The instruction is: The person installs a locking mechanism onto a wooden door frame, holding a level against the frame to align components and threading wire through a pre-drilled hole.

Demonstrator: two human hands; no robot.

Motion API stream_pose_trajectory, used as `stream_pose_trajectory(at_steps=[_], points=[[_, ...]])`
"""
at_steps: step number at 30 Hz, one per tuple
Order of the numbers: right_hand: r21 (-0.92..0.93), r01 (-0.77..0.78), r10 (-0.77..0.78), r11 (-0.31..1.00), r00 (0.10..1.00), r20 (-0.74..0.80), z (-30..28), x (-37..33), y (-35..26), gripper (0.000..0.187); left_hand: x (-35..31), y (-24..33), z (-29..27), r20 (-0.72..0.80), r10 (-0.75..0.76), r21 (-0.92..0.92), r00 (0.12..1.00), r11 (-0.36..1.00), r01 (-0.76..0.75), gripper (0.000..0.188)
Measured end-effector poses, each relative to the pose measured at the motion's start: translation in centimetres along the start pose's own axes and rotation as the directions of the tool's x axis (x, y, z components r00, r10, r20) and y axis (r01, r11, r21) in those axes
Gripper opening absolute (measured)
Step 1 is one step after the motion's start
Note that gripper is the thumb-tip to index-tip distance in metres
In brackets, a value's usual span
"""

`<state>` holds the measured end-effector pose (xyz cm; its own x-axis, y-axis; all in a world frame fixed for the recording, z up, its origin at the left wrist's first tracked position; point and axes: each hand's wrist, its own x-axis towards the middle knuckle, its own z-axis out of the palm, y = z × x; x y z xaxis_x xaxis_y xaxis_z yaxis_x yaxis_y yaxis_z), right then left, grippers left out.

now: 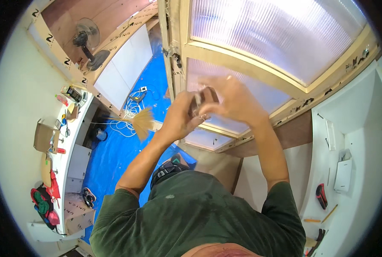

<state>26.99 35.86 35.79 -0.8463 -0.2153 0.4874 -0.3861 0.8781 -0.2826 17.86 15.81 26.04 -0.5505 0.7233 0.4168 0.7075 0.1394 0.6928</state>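
Both my hands are raised in front of the wooden-framed door with ribbed translucent panels (259, 34). My left hand (179, 116) is closed round a small dark brown thing (209, 95) with a shiny or see-through part. Motion blurs it, so its kind cannot be made out. My right hand (238, 100) comes in from the other side, its fingers bent and smeared by motion. Its thumb and fingertips are close to the brown thing, and whether they grip it does not show.
Blue sheeting (113, 158) covers the floor at left, with a broom (143, 123) and white cable (128, 112). A fan (90, 47) stands far left. The left counter (73, 147) holds scissors and boxes. On the right shelf lie a red-black utility knife (322, 196), pencils and a hammer (317, 242).
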Motion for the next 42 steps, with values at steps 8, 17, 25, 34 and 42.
stream_pose_trajectory(at_steps=[8, 17, 25, 34, 42], points=[[-0.487, -0.131, -0.094, 0.863, 0.907, -0.41, 2.5, 3.3, 5.5, 0.053, -6.6, -7.2, 4.9, 0.153, -0.573, -0.936, 0.805, 0.177, 0.304, 0.055], [-0.679, -0.17, -0.234, 0.714, 0.856, -0.46, 5.4, 2.7, 8.5, 0.042, 4.3, -0.5, -1.2, -0.572, 0.029, -0.145, 0.82, 0.98, -0.136, 0.07], [-0.661, -0.182, -0.243, 0.728, 0.833, -0.496, 5.8, 3.0, 8.5, 0.044, 17.4, 2.6, -7.0, -0.612, 0.443, 0.364, 0.655, 0.893, -0.263, 0.078], [-0.655, -0.244, -0.177, 0.715, 0.844, -0.507, 5.9, 2.7, 8.4, 0.044, 18.9, 0.9, -6.2, -0.564, 0.63, 0.596, 0.535, 0.758, -0.265, 0.07], [-0.625, -0.221, -0.218, 0.749, 0.809, -0.546, 6.2, 3.2, 8.5, 0.034, 16.5, -2.3, -3.3, -0.634, 0.468, 0.389, 0.616, 0.881, -0.269, 0.069]])
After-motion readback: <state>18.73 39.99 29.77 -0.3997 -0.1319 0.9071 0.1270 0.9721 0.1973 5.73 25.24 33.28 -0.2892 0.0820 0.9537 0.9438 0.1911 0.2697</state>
